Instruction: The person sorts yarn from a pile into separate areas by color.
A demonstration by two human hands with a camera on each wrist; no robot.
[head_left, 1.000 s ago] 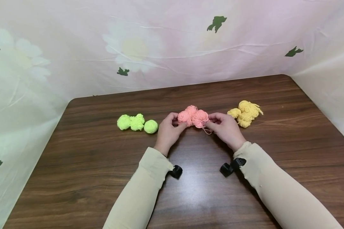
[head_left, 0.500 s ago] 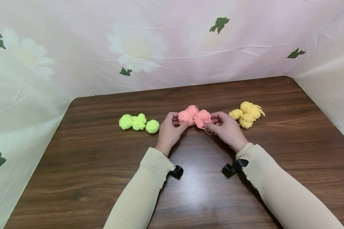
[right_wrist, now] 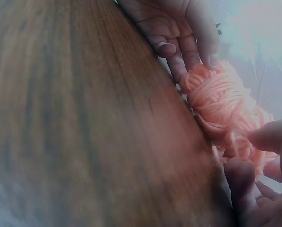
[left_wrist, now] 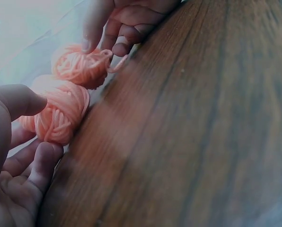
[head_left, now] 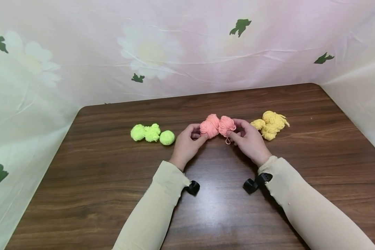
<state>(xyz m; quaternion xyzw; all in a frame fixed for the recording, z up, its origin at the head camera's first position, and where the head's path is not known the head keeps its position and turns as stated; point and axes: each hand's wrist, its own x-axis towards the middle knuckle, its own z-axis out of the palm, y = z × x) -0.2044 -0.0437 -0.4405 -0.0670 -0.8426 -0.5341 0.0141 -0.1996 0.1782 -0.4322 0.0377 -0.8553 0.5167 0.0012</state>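
Note:
Two clumps of pink yarn sit side by side on the brown table, between the hands. My left hand (head_left: 187,144) holds the larger left yarn ball (head_left: 210,126), thumb in front and fingers behind. With thumb and fingers my right hand (head_left: 251,140) pinches the right yarn ball (head_left: 226,125), which has a small loose loop at its lower edge. The two balls touch. In the left wrist view the left thumb presses the nearer yarn ball (left_wrist: 60,111). The right wrist view shows the right thumb on the loose strands of its yarn ball (right_wrist: 242,144).
Left of the hands lies a row of lime-green yarn balls (head_left: 151,133), the nearest close to the left hand. A yellow yarn cluster (head_left: 272,123) lies just beyond the right hand. A flowered cloth (head_left: 187,52) hangs behind the wooden table (head_left: 97,173).
The pink yarn balls have shifted slightly right. The right one has turned in the right hand, and its loose loop now hangs differently. The green and yellow yarn stays in place.

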